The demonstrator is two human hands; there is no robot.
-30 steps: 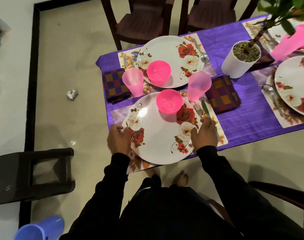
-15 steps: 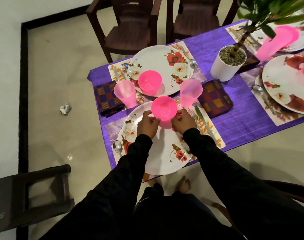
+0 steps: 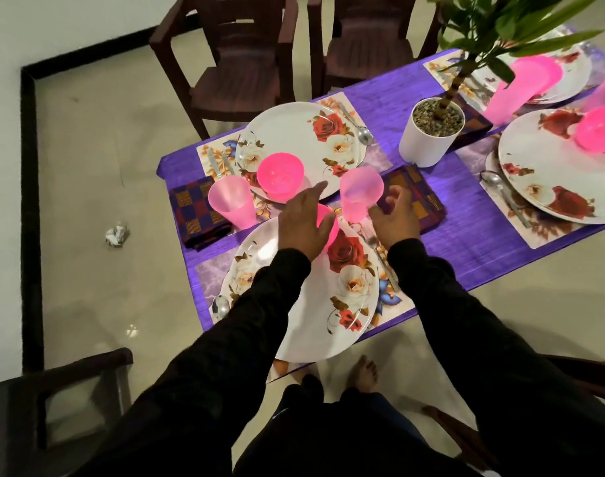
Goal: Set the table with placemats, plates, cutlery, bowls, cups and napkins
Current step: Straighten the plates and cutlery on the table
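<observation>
The bench [image 3: 466, 242], covered in a purple cloth, carries four place settings in view, though the two at the right are partly cut off by the frame edge.

Near setting: a floral plate [image 3: 308, 304] is laid on a placemat [image 3: 211, 273]. A spoon [image 3: 220, 306] lies at its left rim, and a fork [image 3: 371, 239] at its right. A pink bowl [image 3: 328, 223] stands at the far end of the plate, largely covered by the left hand [image 3: 302, 223], whose fingers are extended and relaxed over it; no grip is shown. The right hand [image 3: 395, 218] is spread, fingers loosely parted, just beside a pink cup [image 3: 359, 192] and above a checked napkin [image 3: 421, 204]; contact with either cannot be confirmed.

Far setting: a second plate [image 3: 304, 146], second bowl [image 3: 280, 177], second cup [image 3: 230, 201], second napkin [image 3: 197, 215] and cutlery are all in place on their mat.

Right-hand settings: plates, pink bowls, cups and a spoon are visible; their napkins cannot be verified.

Assessment: the task is judged nearly complete. Only fine alignment of the near bowl, cup and napkin appears to be outstanding.
</observation>
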